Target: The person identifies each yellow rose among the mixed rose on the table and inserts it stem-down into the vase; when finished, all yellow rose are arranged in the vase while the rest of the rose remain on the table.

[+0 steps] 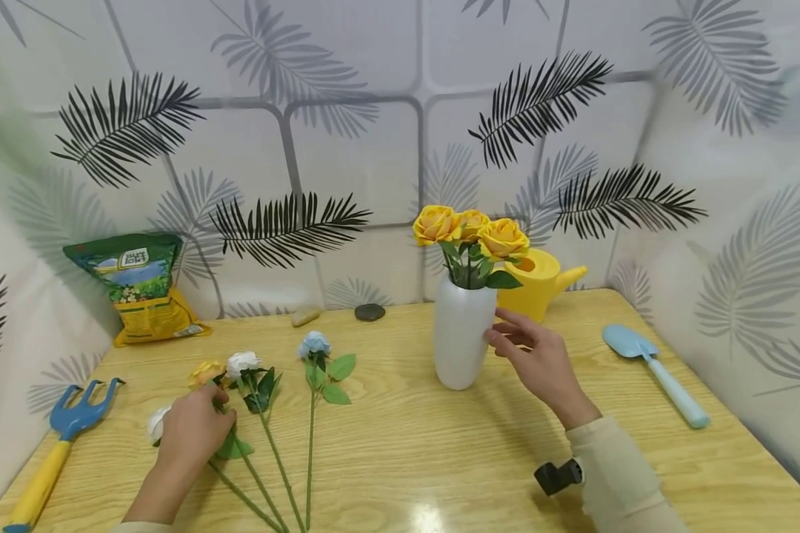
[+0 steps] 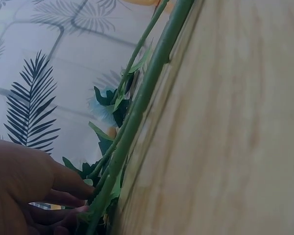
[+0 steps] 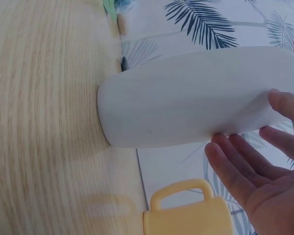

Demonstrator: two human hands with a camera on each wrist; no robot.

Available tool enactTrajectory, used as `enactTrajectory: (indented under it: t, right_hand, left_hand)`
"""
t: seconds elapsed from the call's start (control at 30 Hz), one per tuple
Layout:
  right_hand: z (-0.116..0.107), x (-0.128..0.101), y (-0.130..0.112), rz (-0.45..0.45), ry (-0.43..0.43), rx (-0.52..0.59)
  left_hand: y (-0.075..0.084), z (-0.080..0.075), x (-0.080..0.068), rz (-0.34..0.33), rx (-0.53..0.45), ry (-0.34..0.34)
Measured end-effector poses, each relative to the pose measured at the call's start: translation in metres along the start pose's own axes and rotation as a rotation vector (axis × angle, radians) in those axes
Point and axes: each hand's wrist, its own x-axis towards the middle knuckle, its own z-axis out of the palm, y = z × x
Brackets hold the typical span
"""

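Note:
A white vase (image 1: 461,337) stands upright on the table and holds several yellow roses (image 1: 503,238). My right hand (image 1: 540,363) is at its right side, thumb and fingertips touching the wall; in the right wrist view those fingers (image 3: 245,164) are loosely bent, not wrapped round it. At the left, my left hand (image 1: 196,429) pinches a green stem just below a yellow rose (image 1: 208,372) lying on the table. White flowers (image 1: 243,363) lie on both sides of this hand, one partly hidden behind it. The left wrist view shows its fingers (image 2: 71,183) against a stem (image 2: 137,112).
A blue flower (image 1: 315,343) lies right of the white ones. Behind the vase stands a yellow watering can (image 1: 533,289). A blue trowel (image 1: 660,374) is at the right, a hand fork (image 1: 67,437) at the left. A printed bag (image 1: 147,296) and two stones (image 1: 370,312) sit along the back.

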Motion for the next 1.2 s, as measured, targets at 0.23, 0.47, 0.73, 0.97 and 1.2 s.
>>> enactTrajectory:
  t: [0.23,0.47,0.73,0.97,1.2]
  right_hand:
    - [0.000,0.000,0.000,0.001,-0.003,0.002]
    - [0.000,0.002,0.000,-0.001,-0.003,0.011]
    - [0.000,0.000,0.001,-0.006,-0.004,0.010]
    - [0.000,0.000,0.001,-0.002,-0.008,0.008]
    - [0.000,0.000,0.000,0.004,-0.011,0.015]
  left_hand:
    - [-0.001,-0.002,0.000,-0.011,-0.038,0.027]
    - [0.000,-0.011,0.000,-0.059,-0.089,0.064]
    - [-0.001,-0.015,-0.003,-0.043,-0.105,0.137]
    - [0.005,-0.026,-0.004,-0.036,-0.112,0.201]
    - [0.029,-0.042,-0.007,-0.018,-0.192,0.337]
